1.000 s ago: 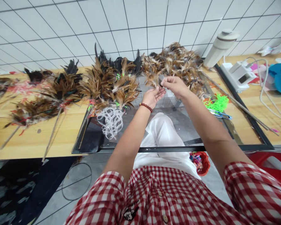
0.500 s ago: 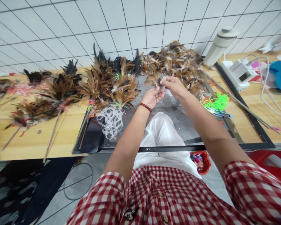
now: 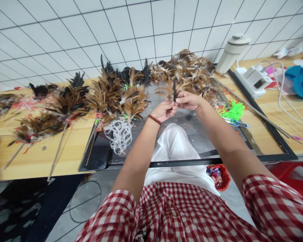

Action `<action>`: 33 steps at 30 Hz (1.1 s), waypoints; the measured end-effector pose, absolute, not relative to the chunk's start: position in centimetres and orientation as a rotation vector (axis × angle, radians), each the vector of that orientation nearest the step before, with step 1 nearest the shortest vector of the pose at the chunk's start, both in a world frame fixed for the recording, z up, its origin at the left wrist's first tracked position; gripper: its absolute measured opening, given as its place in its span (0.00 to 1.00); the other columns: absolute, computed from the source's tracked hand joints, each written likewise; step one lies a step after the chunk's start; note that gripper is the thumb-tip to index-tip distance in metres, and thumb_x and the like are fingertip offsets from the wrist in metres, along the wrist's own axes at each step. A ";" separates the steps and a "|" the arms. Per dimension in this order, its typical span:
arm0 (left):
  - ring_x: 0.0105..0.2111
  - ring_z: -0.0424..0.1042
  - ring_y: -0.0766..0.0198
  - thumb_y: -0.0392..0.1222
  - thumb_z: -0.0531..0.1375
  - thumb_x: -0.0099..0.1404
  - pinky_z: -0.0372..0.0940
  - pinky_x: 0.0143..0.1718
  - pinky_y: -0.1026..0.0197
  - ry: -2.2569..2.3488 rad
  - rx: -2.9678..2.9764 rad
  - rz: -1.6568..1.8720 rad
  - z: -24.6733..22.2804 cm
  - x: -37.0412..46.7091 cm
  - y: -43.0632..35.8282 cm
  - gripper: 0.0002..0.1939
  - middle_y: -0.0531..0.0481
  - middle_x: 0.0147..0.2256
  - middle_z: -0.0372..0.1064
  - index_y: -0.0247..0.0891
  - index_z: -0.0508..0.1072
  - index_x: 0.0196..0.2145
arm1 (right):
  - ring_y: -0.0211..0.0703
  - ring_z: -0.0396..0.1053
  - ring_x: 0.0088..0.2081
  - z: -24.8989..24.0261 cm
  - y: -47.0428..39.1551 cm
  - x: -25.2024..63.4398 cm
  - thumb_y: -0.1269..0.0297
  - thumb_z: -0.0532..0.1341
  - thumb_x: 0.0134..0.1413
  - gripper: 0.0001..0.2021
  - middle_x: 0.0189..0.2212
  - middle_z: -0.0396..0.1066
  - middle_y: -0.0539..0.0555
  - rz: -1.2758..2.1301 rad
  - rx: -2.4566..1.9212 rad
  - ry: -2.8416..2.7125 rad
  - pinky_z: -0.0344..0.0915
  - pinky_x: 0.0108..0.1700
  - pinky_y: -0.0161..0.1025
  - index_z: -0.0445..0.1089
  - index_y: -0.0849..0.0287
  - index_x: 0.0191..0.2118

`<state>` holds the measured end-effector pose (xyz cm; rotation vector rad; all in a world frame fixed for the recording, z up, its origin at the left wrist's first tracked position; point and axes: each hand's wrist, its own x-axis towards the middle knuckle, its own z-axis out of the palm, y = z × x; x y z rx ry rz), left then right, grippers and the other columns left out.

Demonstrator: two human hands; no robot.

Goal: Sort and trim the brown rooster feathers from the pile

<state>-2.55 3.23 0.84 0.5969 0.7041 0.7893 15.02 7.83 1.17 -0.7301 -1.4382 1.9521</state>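
Note:
Above the glass panel my left hand [image 3: 164, 110], with a beaded bracelet on the wrist, pinches the base of some brown and dark feathers [image 3: 172, 91]. My right hand [image 3: 188, 101] meets it there, thumb and fingers pressed together at the same feather stems. The feather tips fan upward from between both hands; the stem ends are hidden by my fingers. Behind my hands lies a loose heap of brown feathers [image 3: 189, 69]. To the left of them are tied feather bunches [image 3: 131, 97] and a tangle of clear plastic strip [image 3: 119, 136].
A black-framed glass panel [image 3: 187, 162] lies on the wooden table. On the right are bright green strings [image 3: 232, 111], scissors [image 3: 234, 123], thin rods [image 3: 255, 109], a white bottle [image 3: 232, 53] and a power strip [image 3: 252, 80]. Feather bunches on sticks [image 3: 58, 151] lie at left. A red basket [image 3: 223, 178] stands below.
My right hand has come lower and closer against my left. The feathers now stand up between both hands, a dark one showing among them. The view has tilted slightly.

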 end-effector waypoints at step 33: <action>0.31 0.80 0.68 0.36 0.59 0.74 0.73 0.46 0.61 0.792 0.745 0.906 0.4 -2.1 3.8 0.10 0.45 0.32 0.82 0.31 0.78 0.35 | 0.33 0.63 0.20 2.5 7.8 12.6 0.73 0.76 0.42 0.22 0.14 0.66 0.48 1.518 -1.209 -1.233 0.58 0.24 0.32 0.60 0.59 0.16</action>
